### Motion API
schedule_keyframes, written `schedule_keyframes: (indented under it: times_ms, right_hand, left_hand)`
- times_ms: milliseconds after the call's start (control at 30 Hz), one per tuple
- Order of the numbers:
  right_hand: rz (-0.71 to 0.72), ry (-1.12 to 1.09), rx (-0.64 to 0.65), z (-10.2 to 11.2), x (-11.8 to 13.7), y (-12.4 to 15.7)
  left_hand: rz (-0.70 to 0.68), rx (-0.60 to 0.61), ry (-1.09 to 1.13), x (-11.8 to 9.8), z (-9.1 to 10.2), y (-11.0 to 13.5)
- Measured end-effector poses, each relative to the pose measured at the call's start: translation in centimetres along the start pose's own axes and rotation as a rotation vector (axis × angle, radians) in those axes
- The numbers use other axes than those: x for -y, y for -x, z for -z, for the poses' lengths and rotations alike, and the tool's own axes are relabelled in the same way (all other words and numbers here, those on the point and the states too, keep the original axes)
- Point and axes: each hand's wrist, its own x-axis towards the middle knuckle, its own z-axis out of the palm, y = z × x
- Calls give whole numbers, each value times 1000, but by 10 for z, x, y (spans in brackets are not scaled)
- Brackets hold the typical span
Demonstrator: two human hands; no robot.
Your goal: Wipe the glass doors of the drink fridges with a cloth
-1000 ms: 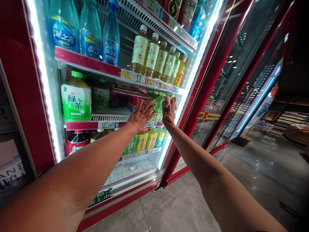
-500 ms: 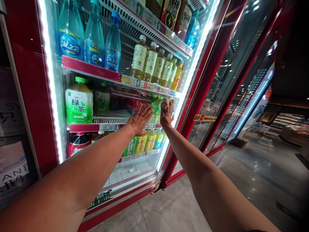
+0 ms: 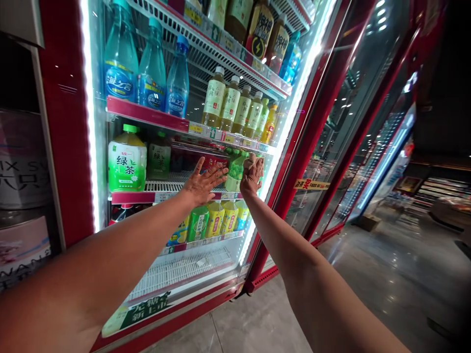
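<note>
My left hand (image 3: 204,183) is open, fingers spread, palm toward the glass door of a drinks fridge (image 3: 69,215); it appears to rest on the pane. To its right, my right hand (image 3: 250,182) presses a crumpled beige cloth (image 3: 253,163) toward the same glass, near the bright light strip at the door's side. Part of the cloth is hidden behind the fingers. Beyond the glass, between my hands, stand green-capped bottles (image 3: 235,169). A large green tea bottle (image 3: 127,159) stands on that shelf at the left.
Blue bottles (image 3: 118,73) and pale-labelled bottles (image 3: 231,103) fill the shelf above. Yellow and green drinks (image 3: 215,219) stand below. A second red-framed fridge door (image 3: 320,211) is to the right, beside a grey tiled floor (image 3: 368,274). Printed cans or boxes (image 3: 22,162) are at the left.
My left hand has slid slightly left, its fingers spread wider. My right hand with the cloth has shifted slightly across the glass. The view has tilted a little, so the shelves appear lower.
</note>
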Motion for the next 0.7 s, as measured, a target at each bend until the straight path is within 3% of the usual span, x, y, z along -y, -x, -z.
schedule_keyframes:
  times_ms: [200, 267, 433, 633, 700]
  right_hand:
    - [313, 110, 160, -9, 19, 25]
    - [317, 133, 177, -6, 21, 24]
    - [160, 96, 54, -6, 31, 19]
    - [452, 273, 189, -15, 41, 37]
    - [395, 271, 141, -16, 42, 33]
  left_hand:
    - [44, -10, -31, 9, 7, 14]
    - [60, -26, -20, 11, 9, 18]
    - [76, -38, 14, 20, 17, 29]
    - [83, -35, 4, 28, 21, 37]
    - [87, -32, 3, 31, 22, 40]
